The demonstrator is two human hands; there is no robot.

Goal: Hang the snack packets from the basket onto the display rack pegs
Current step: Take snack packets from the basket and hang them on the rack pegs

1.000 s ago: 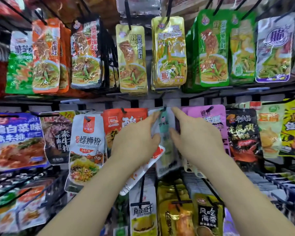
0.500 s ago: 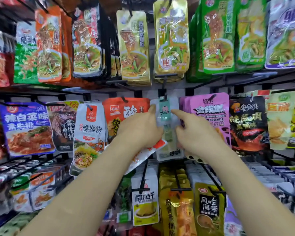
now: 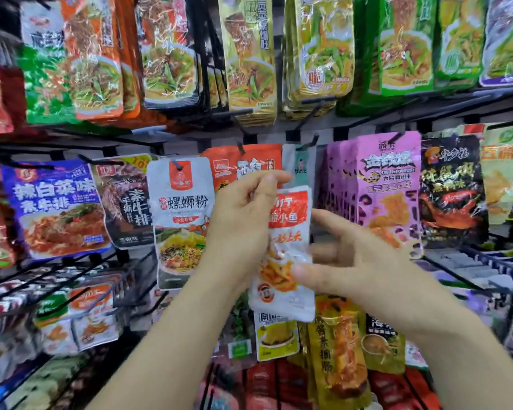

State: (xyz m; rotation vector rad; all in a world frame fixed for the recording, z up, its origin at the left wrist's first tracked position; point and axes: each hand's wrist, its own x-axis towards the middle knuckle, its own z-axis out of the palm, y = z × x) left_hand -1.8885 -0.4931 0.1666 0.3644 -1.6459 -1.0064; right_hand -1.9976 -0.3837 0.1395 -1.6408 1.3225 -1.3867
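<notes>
Left hand [image 3: 243, 226] grips the white-and-red snack packet [image 3: 283, 255] by its upper left edge, fingers curled round it. The packet is held in front of the rack's middle row, on no peg. Right hand [image 3: 350, 261] is open, fingers loosely spread, thumb by the packet's lower right; contact is too blurred to call. Risks: the one-edge grip lets the packet twist or slip. Its hang hole isn't visible, so it could miss the black peg [image 3: 307, 143]. The row is crowded, so it's easy to knock the teal packet [image 3: 298, 167] or the purple packets [image 3: 388, 184].

held pkt [image 3: 282, 255]: white w/ red top | pink pkts [image 3: 388, 184]: yellow txt | blue pkt [image 3: 54, 208]: white txt
</notes>
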